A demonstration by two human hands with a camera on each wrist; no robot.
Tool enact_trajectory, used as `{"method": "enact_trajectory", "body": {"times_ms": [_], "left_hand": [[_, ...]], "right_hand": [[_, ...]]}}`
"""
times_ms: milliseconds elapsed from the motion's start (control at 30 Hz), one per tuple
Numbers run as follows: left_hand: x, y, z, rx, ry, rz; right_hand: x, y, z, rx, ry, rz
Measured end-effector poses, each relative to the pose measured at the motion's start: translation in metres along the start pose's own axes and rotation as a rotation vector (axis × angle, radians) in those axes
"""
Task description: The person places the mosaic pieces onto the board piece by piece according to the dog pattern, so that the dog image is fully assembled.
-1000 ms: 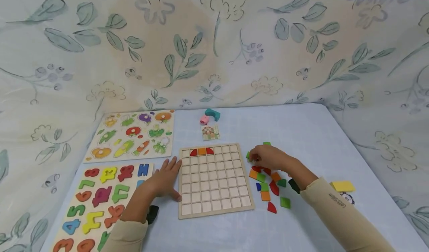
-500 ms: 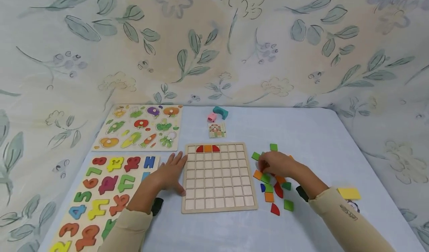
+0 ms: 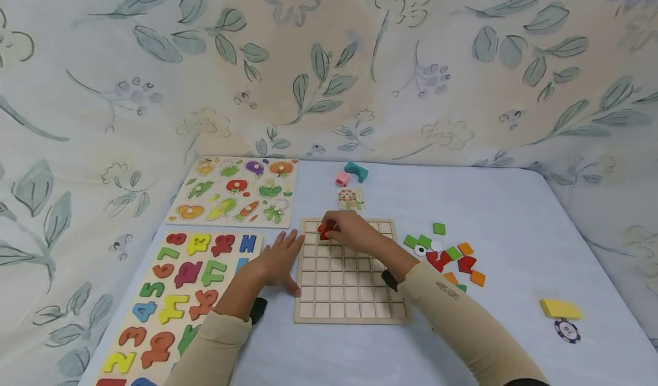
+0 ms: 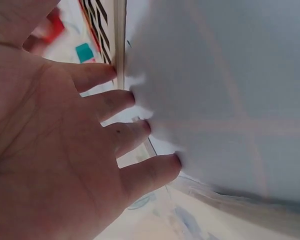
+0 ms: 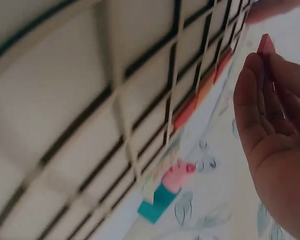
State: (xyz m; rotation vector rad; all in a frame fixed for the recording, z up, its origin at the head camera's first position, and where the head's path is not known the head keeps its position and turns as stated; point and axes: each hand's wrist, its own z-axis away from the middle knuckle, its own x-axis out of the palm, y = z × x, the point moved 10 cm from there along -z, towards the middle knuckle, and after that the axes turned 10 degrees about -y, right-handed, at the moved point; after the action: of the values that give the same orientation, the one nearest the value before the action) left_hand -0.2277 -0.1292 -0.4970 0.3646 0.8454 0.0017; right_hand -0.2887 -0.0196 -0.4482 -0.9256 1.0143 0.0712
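Observation:
My right hand (image 3: 352, 232) is over the upper left part of the wooden grid board (image 3: 352, 321), pinching a small red tile (image 5: 266, 45) between thumb and fingertips. In the right wrist view, two red tiles with an orange tile (image 5: 205, 92) between them lie along the board's far row; from the head, my hand mostly covers that row. The fingers of my left hand (image 3: 277, 263) are spread at the board's left edge, palm down. The left wrist view shows its fingertips on the cloth beside the board's side.
Loose green, red and orange tiles (image 3: 465, 265) are scattered right of the board. A number puzzle (image 3: 259, 240) and a vegetable puzzle (image 3: 216, 181) lie left. Behind sit a picture card (image 3: 351, 199), a pink pig figure (image 3: 342, 178) and a teal arch (image 3: 357, 172). A yellow block (image 3: 561, 308) lies far right.
My right hand has left the loose tiles and come left over the board's far row with a red tile. My left hand stays at the board's edge. The head view has shifted.

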Motion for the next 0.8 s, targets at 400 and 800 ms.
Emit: {"method": "enact_trajectory", "body": {"times_ms": [400, 800], "left_hand": [[-0.001, 0.003, -0.003, -0.007, 0.007, 0.007], [0.002, 0.003, -0.006, -0.002, 0.019, 0.008]], "right_hand": [[0.02, 0.003, -0.037, 0.083, -0.017, 0.052], [0.022, -0.015, -0.035, -0.007, 0.004, 0.407]]}}
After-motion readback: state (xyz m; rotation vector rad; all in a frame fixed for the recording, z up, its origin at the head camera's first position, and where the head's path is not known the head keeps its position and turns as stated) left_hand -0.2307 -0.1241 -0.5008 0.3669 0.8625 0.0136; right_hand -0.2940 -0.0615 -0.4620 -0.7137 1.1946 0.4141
